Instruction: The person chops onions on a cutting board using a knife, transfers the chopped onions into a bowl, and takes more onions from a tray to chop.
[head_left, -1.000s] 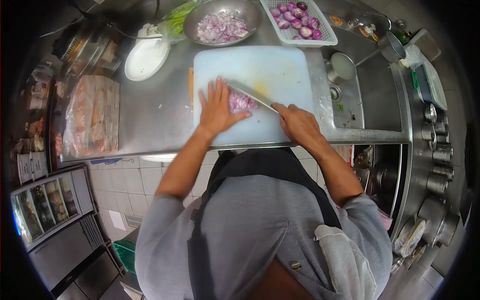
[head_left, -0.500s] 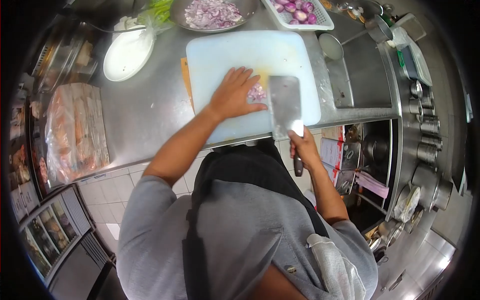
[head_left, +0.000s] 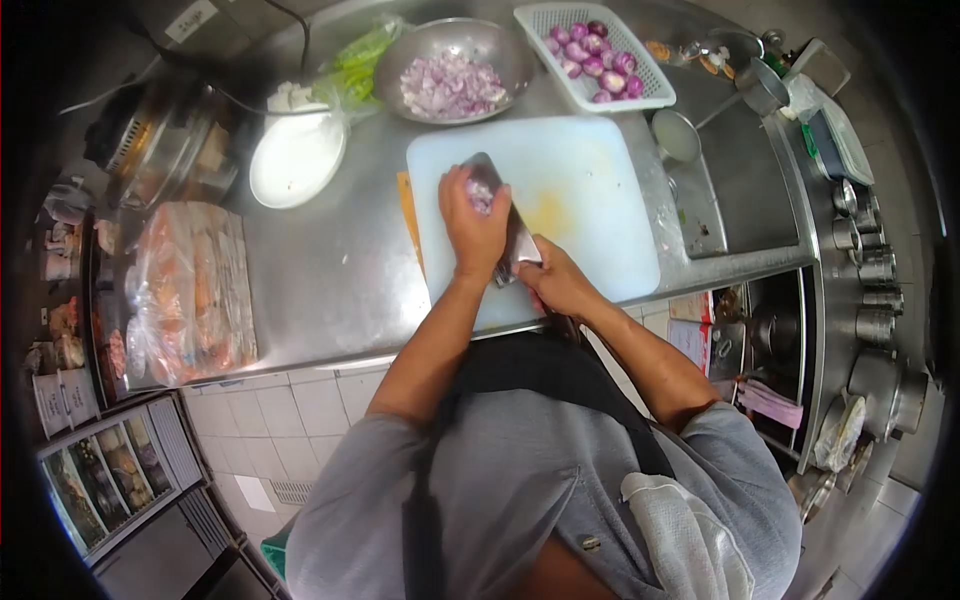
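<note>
My right hand [head_left: 555, 280] is closed round the handle of a cleaver [head_left: 518, 243]. Its blade is tilted over the left half of the white cutting board [head_left: 590, 200]. Cupped against the blade, my left hand [head_left: 475, 228] holds a small heap of chopped onion [head_left: 480, 195] between thumb and fingers. Part of the heap and of the blade is hidden by that hand. Just beyond the board stands a metal bowl [head_left: 525, 75] with more chopped onion in it.
Whole peeled purple onions fill a white basket [head_left: 655, 93] at the back right. A white plate [head_left: 297, 160] and green vegetables [head_left: 358, 65] lie to the left. Bagged food [head_left: 195, 290] sits at the left edge. A ladle [head_left: 676, 135] rests by the sunken metal basin [head_left: 750, 190].
The cleaver has come left and turned on its edge towards my left hand. The chopped onion has gone from the board's middle to between hand and blade. The view has shifted.
</note>
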